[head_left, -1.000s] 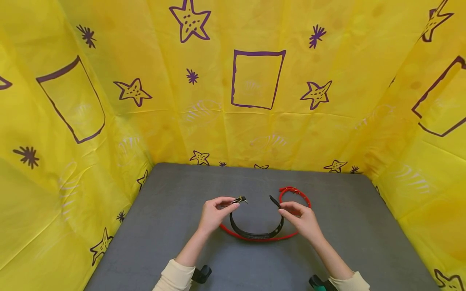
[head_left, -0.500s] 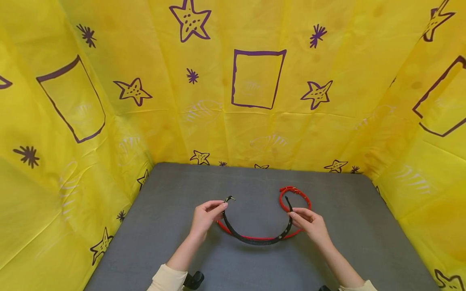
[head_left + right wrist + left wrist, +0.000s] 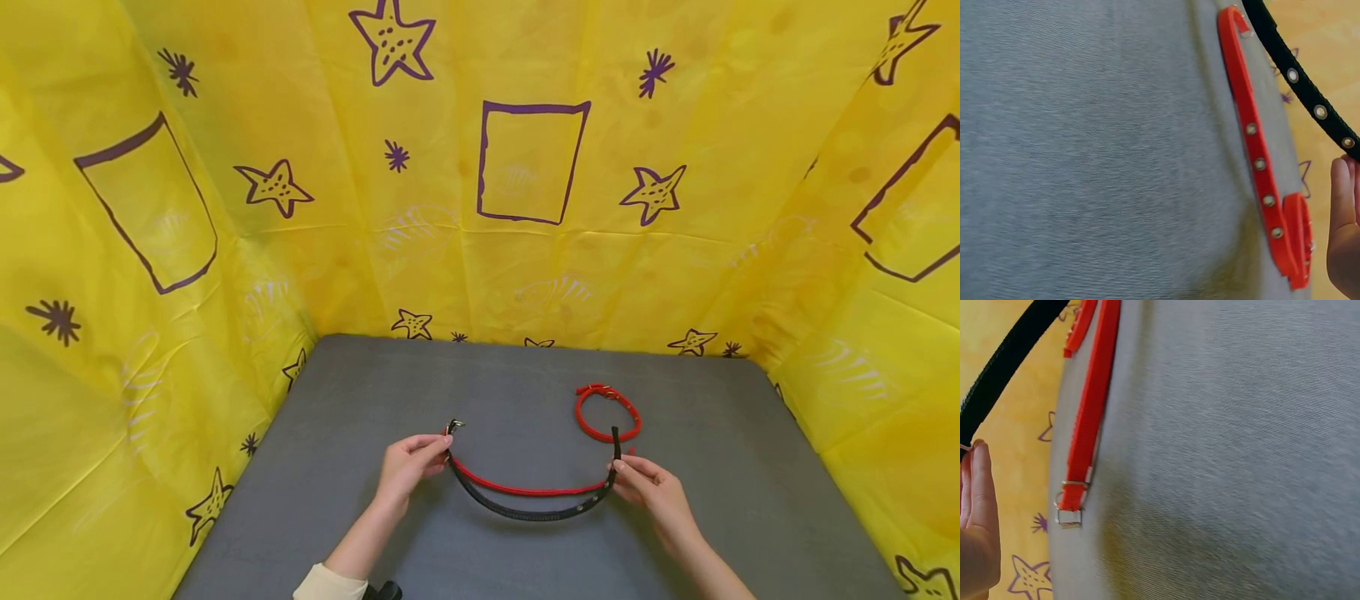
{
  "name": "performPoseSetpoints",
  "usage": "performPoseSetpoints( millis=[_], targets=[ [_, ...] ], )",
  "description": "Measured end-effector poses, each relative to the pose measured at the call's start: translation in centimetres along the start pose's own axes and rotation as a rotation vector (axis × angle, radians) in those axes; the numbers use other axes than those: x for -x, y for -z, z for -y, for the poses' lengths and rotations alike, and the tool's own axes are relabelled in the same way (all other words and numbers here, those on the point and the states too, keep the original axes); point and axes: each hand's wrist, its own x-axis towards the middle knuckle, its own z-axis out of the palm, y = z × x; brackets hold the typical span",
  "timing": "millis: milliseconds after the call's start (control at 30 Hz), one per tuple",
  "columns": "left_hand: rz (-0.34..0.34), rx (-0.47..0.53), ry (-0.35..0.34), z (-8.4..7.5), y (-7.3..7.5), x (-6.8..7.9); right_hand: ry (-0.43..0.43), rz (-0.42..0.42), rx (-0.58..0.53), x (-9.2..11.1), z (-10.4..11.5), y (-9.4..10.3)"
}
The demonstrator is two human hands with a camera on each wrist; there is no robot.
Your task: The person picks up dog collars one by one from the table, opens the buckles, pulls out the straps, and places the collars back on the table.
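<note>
Strap [image 3: 529,515], black, hangs bowed above the table [image 3: 360,392] on the red band's [image 3: 536,492] near side, left hand [image 3: 405,471] pinching its buckle end [image 3: 453,426], right hand [image 3: 662,500] its eyelet end [image 3: 617,442]; level, even tension would likely prevent snagging.

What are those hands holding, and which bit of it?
A black strap, near both ends: the left hand pinches it beside its metal buckle, and the right hand pinches it near the end with metal-rimmed holes.
</note>
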Motion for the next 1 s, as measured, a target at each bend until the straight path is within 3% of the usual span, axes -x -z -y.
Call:
performPoseSetpoints(
  millis=[367,1000],
  targets=[
    [-0.038,-0.049,0.076,1.4,1.5,0.9,-0.099,-0.080,-0.088,0.9,-1.8,1.4],
    [0.034,-0.156,0.192,3.3,3.2,2.2,-0.251,-0.110,0.056,1.9,-4.1,2.9]
  ],
)
